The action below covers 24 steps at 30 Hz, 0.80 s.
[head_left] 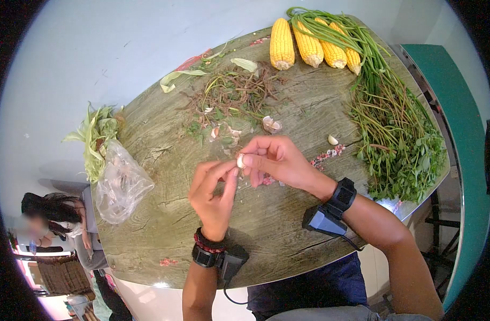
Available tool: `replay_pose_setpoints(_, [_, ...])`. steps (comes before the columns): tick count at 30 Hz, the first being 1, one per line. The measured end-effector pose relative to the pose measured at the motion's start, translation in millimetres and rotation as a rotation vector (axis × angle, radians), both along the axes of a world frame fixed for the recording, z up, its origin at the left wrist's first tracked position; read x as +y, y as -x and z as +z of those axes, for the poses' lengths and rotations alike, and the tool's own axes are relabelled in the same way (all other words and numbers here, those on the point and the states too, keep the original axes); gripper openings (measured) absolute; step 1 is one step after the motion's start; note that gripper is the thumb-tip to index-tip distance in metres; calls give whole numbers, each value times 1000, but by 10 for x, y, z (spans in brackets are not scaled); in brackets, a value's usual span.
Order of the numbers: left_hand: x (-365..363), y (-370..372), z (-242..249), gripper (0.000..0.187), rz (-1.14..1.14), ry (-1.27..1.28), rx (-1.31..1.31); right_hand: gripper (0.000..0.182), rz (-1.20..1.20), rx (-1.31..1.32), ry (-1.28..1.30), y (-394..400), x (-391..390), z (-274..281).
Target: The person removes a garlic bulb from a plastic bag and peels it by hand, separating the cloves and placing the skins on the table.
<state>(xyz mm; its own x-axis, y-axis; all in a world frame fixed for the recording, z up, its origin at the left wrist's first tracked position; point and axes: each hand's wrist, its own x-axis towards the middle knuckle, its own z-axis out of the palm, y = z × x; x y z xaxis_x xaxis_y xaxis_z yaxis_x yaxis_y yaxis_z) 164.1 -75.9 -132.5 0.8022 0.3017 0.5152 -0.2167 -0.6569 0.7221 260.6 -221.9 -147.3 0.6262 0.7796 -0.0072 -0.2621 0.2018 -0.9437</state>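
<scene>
Above the middle of the wooden table, both my hands meet at one garlic clove (240,160). My right hand (274,161) pinches it between thumb and fingers. From the other side, the thumb and fingertips of my left hand (213,192) close on its edge. A pale peeled clove (332,139) lies to the right of my hands. Just beyond them sit a partly broken garlic bulb (271,124) and some loose garlic skins (226,135). My fingers hide part of the clove.
Ears of corn (282,45) lie at the back, beside long green beans (330,33) and leafy greens (400,160). Stem scraps (239,91) are heaped mid-table. A clear plastic bag (119,184) and corn husks (99,131) lie at left. Another person (58,216) sits beyond the left edge.
</scene>
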Motion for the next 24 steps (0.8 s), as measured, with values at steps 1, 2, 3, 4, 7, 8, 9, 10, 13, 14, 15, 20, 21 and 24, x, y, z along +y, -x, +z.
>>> replay_pose_setpoints(1, [4,-6,-15,19,-5,-7,-16,17,-1,-9,4,-2,0,-5])
replay_pose_setpoints(2, [8,-10,-30,21,-10,-13,-30,17,-5,-12,-1,2,0,-4])
replay_pose_setpoints(3, [11,-10,-41,21,-14,-12,-35,17,-9,-15,-7,9,3,-1])
replay_pose_setpoints(4, [15,-8,-51,21,-18,-10,-39,17,-13,-18,-13,14,4,3])
replay_pose_setpoints(7, [34,-6,-78,20,-27,-9,-45,16,-4,-37,-4,18,0,20])
replay_pose_setpoints(8, [38,-5,-81,19,-30,-10,-46,16,-1,-37,-9,19,1,15])
replay_pose_setpoints(9, [34,-3,-73,18,-27,-9,-40,16,2,-37,-15,19,2,4])
replay_pose_setpoints(10, [26,0,-56,18,-24,-9,-33,17,5,-37,-21,18,3,-2])
replay_pose_setpoints(13, [7,2,-40,16,-7,-4,-19,17,12,-15,-14,17,-2,13])
replay_pose_setpoints(14, [4,1,-39,16,0,-2,-14,17,13,-11,-19,17,1,11])
replay_pose_setpoints(15, [5,1,-39,16,-1,-4,-17,17,13,-7,-24,17,3,7])
replay_pose_setpoints(20, [14,-7,-46,15,-1,-15,-40,17,30,-17,-40,20,7,-10])
replay_pose_setpoints(21, [15,-7,-47,15,7,-13,-43,17,36,-21,-42,21,12,-21])
replay_pose_setpoints(24, [21,-1,-50,14,37,9,-44,16,64,-36,-42,21,9,-13])
